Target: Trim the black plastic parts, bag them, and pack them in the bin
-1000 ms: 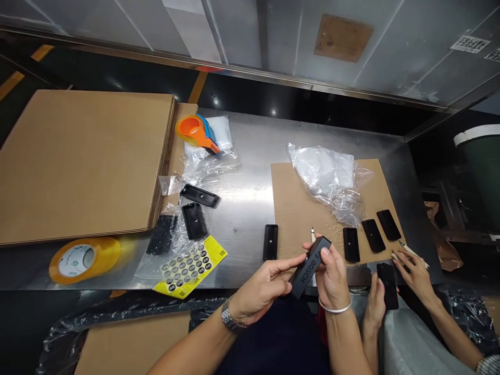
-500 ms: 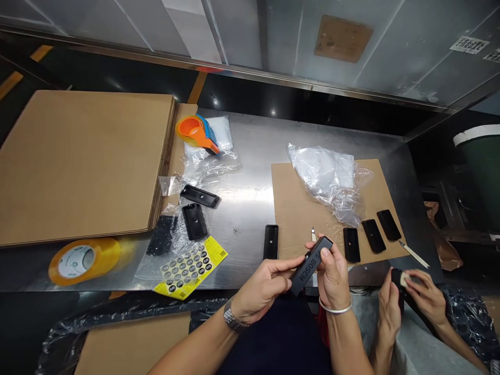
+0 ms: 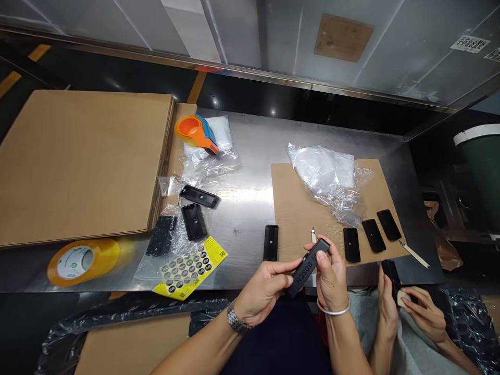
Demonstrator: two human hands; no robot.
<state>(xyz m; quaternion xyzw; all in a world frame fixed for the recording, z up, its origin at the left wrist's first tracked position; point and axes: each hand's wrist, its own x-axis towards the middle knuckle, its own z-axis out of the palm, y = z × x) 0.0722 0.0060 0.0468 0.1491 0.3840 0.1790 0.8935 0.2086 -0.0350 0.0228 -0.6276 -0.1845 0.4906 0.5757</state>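
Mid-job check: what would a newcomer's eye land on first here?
Probably the bright orange tape dispenser, on clear plastic bags beside the large cardboard stack at left. Next, the yellow sticker sheet at the near edge of the metal table. Then, just right of centre, the black BOSCH piece held by the left hand and right hand.

A big metal table (image 3: 250, 151) is stretching across the middle, and its grey top is shining brightly. Behind it, a grey panel (image 3: 289, 31) is leaning over, and a brown patch (image 3: 344, 37) and a white label (image 3: 470, 44) are showing on it. Yellow lines (image 3: 196, 87) are crossing the dark floor (image 3: 242, 91), where little lights are gleaming. At the right, a green tub (image 3: 482, 172) is standing.
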